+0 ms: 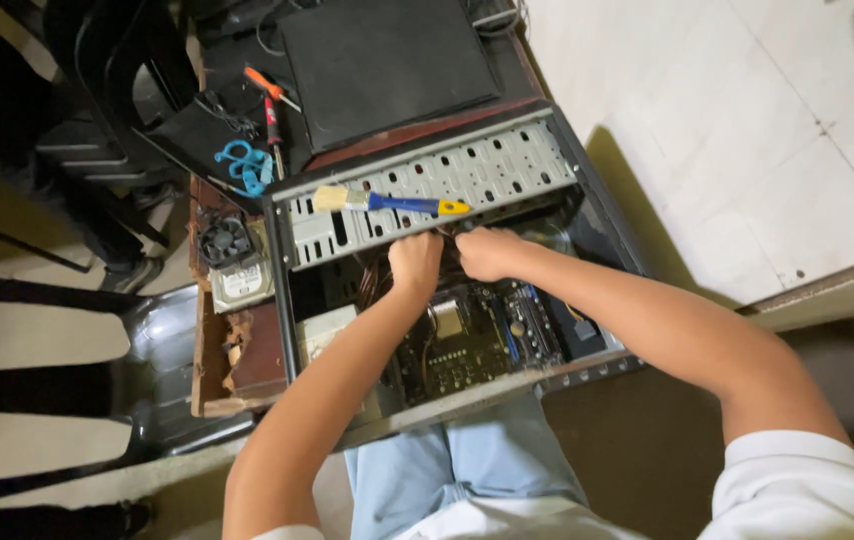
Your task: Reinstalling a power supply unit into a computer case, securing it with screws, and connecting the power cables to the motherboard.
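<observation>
Nearest the camera, pale blue trousers and a white shirt are seen, and both forearms are stretched forward into the open computer case (602,215). The side panel is off and the motherboard (467,340) is laid bare, seated in the case. Just beyond it, the left hand (415,262) is clenched around a bundle of cables (372,280) below the drive cage (427,185), and the right hand (487,252) is closed right beside it; what its fingers grip cannot be told. By the look of it, the case is opened and the work is in the middle, wiring being handled. A brush (387,201) is left lying on the cage. Left of the case, a hard drive (240,283) and a fan (224,238) are set out, already loose. Farther off, blue scissors (244,163) and screwdrivers (269,100) are lying.
</observation>
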